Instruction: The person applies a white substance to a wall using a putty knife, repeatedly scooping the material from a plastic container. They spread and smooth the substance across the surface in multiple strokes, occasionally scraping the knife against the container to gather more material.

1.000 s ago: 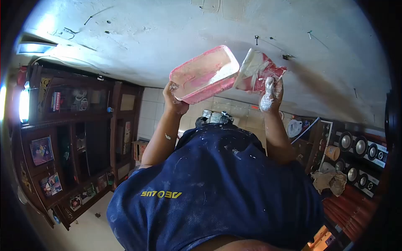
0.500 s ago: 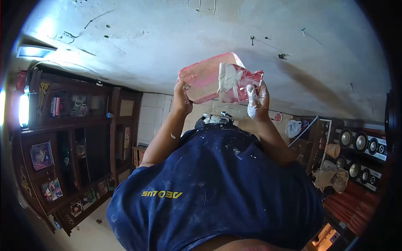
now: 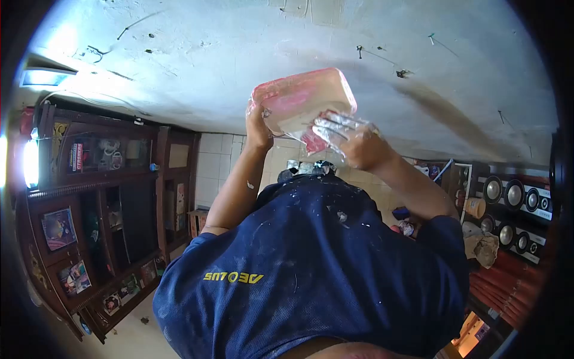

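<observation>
My left hand [image 3: 258, 127] is wrapped round the left end of a pink, shallow plastic tray [image 3: 308, 93], which is tilted and smeared with pale putty. At the tray's lower right edge, my right hand [image 3: 359, 143] is closed on a flat red putty scraper [image 3: 314, 142]. White putty coats the fingers of that hand. The scraper overlaps the tray's edge in this view, and part of it is hidden behind the fingers.
Ahead is a pale plastered wall [image 3: 251, 54] with several nails and hooks sticking out. A dark wooden cabinet [image 3: 164, 179] stands at left, with a bright lamp [image 3: 31, 158] beside it. Loudspeakers [image 3: 514, 203] are stacked at right, near a crumpled brown bag [image 3: 481, 245].
My right hand has turned over and moved down and left, bringing the scraper from in front of the tray's right side to its lower edge. The tray has shifted slightly up.
</observation>
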### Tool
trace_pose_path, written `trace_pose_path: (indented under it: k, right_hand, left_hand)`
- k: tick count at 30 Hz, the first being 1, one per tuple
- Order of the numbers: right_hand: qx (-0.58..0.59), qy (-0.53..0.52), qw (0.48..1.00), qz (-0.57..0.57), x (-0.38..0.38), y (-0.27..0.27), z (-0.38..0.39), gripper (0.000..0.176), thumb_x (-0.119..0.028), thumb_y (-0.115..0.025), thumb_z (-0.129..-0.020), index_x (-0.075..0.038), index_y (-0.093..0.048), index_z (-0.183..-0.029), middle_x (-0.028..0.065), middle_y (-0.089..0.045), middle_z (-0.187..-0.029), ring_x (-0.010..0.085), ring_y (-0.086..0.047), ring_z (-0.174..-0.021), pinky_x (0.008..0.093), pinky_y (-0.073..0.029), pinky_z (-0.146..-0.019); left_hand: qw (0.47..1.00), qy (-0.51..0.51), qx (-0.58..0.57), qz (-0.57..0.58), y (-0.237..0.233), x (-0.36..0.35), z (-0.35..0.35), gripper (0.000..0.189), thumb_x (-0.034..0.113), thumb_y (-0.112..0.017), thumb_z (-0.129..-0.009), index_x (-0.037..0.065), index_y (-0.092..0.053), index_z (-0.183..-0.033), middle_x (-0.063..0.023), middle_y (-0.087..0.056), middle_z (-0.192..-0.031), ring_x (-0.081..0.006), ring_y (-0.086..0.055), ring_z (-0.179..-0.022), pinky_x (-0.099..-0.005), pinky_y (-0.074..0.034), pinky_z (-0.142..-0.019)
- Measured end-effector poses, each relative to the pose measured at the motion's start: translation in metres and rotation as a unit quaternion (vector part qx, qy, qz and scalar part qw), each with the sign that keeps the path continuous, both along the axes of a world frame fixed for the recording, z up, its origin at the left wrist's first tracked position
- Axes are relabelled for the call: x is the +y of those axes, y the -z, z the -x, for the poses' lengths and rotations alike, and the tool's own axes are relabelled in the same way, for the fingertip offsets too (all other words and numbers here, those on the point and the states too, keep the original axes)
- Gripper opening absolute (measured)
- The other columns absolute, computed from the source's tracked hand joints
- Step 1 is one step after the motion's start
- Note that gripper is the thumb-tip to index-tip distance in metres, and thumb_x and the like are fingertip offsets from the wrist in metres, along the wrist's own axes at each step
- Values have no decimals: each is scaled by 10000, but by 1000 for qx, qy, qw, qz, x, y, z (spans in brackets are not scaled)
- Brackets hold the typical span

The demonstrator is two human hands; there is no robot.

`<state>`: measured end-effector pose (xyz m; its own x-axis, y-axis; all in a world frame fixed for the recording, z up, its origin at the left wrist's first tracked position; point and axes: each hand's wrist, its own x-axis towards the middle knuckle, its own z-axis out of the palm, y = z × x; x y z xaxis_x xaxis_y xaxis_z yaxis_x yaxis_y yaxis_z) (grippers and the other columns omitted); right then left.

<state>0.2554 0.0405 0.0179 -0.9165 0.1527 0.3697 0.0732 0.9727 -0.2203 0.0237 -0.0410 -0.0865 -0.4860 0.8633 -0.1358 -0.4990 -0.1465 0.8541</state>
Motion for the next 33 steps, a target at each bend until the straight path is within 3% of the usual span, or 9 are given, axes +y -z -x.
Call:
trace_pose_path:
  k: [9, 12, 14, 17, 19, 26, 29, 31, 33]
  right_hand:
    - [-122, -153, 981, 9, 6, -6, -36, 423, -74, -546, -699, -36, -589, -1117, 165, -635, -1036, 304, -622, -954, 395, -495, -834]
    - [-52, 72, 966, 244, 15, 1, -47, 193, -63, -569, -821, -20, -609, -1005, 144, -650, -915, 187, -617, -815, 316, -486, -752]
    - [144, 224, 811, 521, 24, 17, -42, 142, -130, -562, -889, 0, -612, -916, 76, -637, -816, 67, -518, -693, 216, -431, -645]
    - [283, 310, 595, 686, 19, 4, -5, 220, -223, -559, -901, -7, -591, -935, 41, -607, -834, 103, -565, -701, 229, -482, -617]
    - [273, 306, 612, 676, 8, 21, 25, 293, -314, -532, -906, -42, -562, -1012, 86, -615, -906, 111, -575, -632, 261, -485, -371]
    - [74, 378, 698, 603, -4, 41, 69, 239, -245, -553, -893, -17, -625, -905, 41, -592, -657, 130, -570, -435, 237, -405, -358]
    - [48, 371, 686, 624, -5, 51, 62, 213, -201, -573, -878, 6, -616, -908, 36, -573, -643, 100, -504, -401, 243, -382, -351]
    - [40, 363, 674, 643, -8, 53, 55, 212, -194, -572, -878, 9, -613, -923, 38, -582, -662, 91, -485, -398, 238, -376, -351]
    - [32, 355, 660, 662, -10, 53, 44, 212, -186, -571, -877, 13, -609, -938, 40, -592, -680, 81, -465, -394, 234, -370, -351]
  left_hand:
    - [984, -104, -139, 36, 14, -1, 16, 369, 262, -408, -877, 21, -467, -1150, -125, -536, -1125, -249, -556, -1022, -387, -475, -846]
    - [990, -121, -63, -22, 22, -3, 39, 398, 270, -412, -870, 42, -445, -1195, -115, -527, -1144, -253, -535, -1049, -394, -454, -881]
    - [992, -117, 23, -49, 25, -8, 51, 441, 319, -453, -863, 48, -435, -1210, -115, -504, -1171, -257, -515, -1077, -398, -445, -898]
    - [985, -154, 17, -74, 12, -13, 35, 375, 200, -453, -839, 35, -441, -1176, -80, -499, -1123, -185, -500, -1031, -330, -406, -892]
    - [988, -139, 17, -58, 14, -16, 31, 369, 186, -464, -837, 35, -443, -1174, -81, -492, -1129, -178, -488, -1041, -332, -399, -899]
    - [949, -146, 278, -40, 36, -21, 18, 387, 289, -469, -867, 53, -450, -1174, -103, -507, -1131, -220, -515, -1053, -364, -435, -893]
    - [953, -168, 251, -20, 34, -19, 20, 362, 305, -436, -901, 59, -452, -1166, -102, -508, -1125, -222, -516, -1053, -367, -440, -885]
    - [985, -166, 10, -35, 33, -18, 22, 361, 333, -421, -921, 65, -451, -1161, -94, -506, -1118, -222, -518, -1047, -368, -441, -882]
    - [984, -177, -3, -34, 34, -18, 25, 362, 334, -429, -918, 65, -449, -1160, -90, -503, -1119, -220, -516, -1046, -369, -438, -885]
